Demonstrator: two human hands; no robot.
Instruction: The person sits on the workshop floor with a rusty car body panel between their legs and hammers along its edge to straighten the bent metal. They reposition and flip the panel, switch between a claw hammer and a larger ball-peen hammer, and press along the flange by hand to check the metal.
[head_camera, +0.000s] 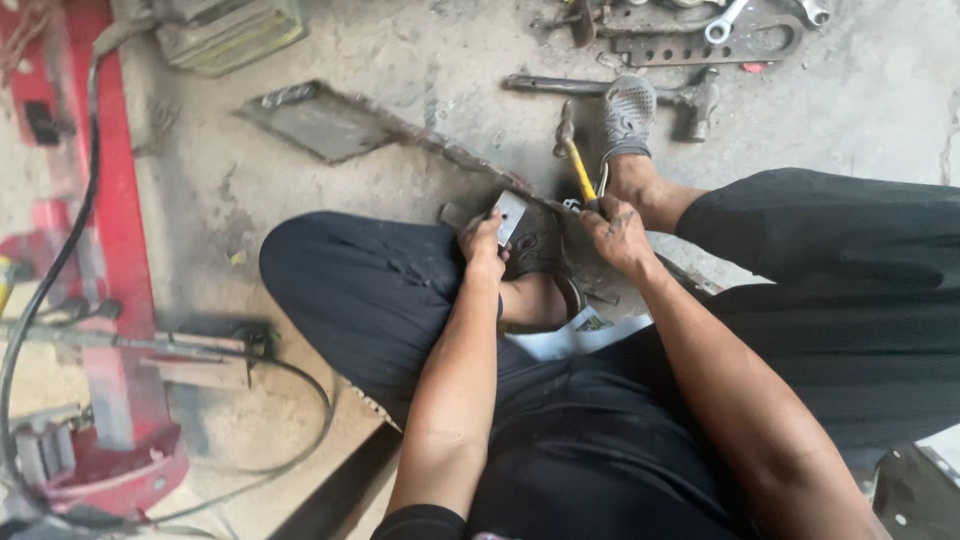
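My left hand (483, 243) grips a small flat metal piece (510, 214), holding it upright against a long dirty metal bar (440, 148) that lies across the concrete floor. My right hand (620, 235) is closed around the yellow handle of a hammer (577, 165), whose steel head points away from me, just beyond the bar. I sit low with my knees in black trousers on both sides, and my foot in a grey shoe (627, 115) rests past the hammer.
A red machine frame (110, 300) with black cables (50, 270) stands at the left. Wrenches and metal parts (700, 35) lie at the top, with a larger hammer (690, 100) beside the shoe. A flat metal plate (315, 120) ends the bar.
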